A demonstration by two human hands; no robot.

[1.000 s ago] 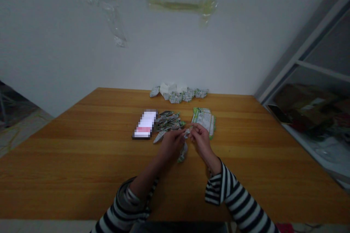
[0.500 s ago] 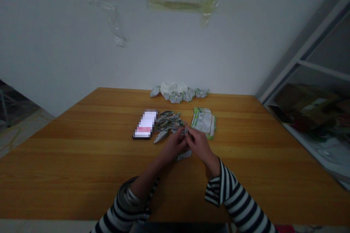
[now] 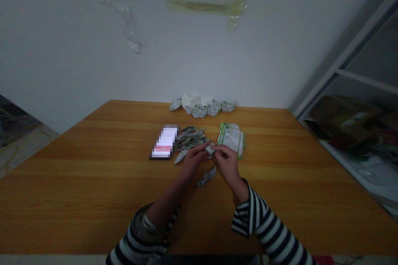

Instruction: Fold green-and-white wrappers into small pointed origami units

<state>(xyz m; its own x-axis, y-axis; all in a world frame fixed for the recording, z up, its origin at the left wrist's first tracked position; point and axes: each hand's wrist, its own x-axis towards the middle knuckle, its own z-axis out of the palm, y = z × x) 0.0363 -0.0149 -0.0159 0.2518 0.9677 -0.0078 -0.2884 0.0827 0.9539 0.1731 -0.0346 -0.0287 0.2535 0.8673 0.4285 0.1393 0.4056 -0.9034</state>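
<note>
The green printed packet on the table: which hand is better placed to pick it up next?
Probably the right hand: it sits just beside the green printed packet. The left hand is farther away, nearer the folded wrappers. Both hands are pinching a small folded wrapper.

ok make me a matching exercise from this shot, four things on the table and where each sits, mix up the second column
Things
1 flat green-and-white packet
2 loose folded wrapper
3 heap of folded wrappers
4 row of crumpled wrappers

Places
a on the table just nearer the person than the left hand and right hand, between them
b along the far edge of the wooden table
c just beyond the right hand
d beside the pixelated white-and-pink rectangle

Pairs: 1c, 2a, 3d, 4b
</note>
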